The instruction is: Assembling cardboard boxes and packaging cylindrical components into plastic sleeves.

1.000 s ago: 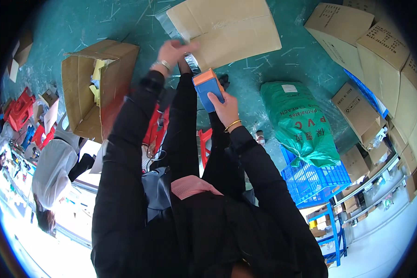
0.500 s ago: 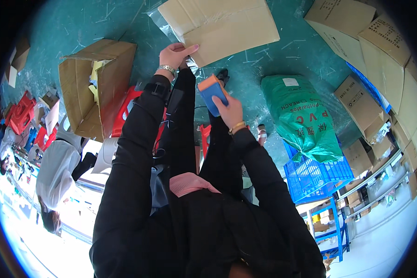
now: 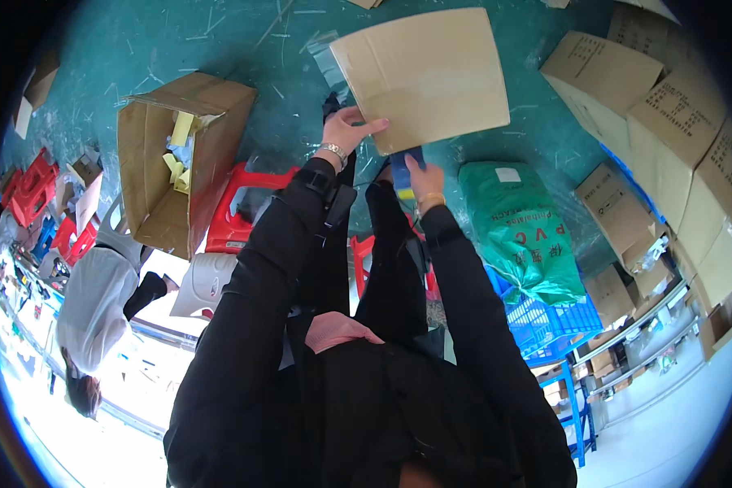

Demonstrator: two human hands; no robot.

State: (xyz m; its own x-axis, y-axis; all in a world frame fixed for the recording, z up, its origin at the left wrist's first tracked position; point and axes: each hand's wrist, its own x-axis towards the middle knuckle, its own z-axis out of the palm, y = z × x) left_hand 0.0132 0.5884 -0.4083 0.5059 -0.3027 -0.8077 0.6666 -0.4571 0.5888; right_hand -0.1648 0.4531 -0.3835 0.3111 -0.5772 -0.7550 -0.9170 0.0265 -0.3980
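A brown cardboard piece [image 3: 431, 77] is held out ahead of me; whether it is a flat sheet or a carton, I cannot tell. At its near left corner my left hand [image 3: 350, 132] is closed, the thumb lying over the edge and the other fingers partly hidden. Just below the near edge, my right hand [image 3: 425, 180] grips a small dark blue block [image 3: 400, 169], whose orange side, seen earlier, is now turned away. Clear plastic film [image 3: 327, 61] shows beside the cardboard's left edge.
An open carton [image 3: 150, 159] with yellow pieces and a red stool [image 3: 244, 207] stand at left. To the right, a green sack [image 3: 516, 224] rests by a blue crate [image 3: 557, 325], with stacked cartons [image 3: 602, 73] beyond. Another person [image 3: 98, 297] sits far left.
The cardboard and my left hand have shifted right, the hand slightly nearer. My right hand has moved slightly right, and the blue block has turned and now sits close to the cardboard's near edge.
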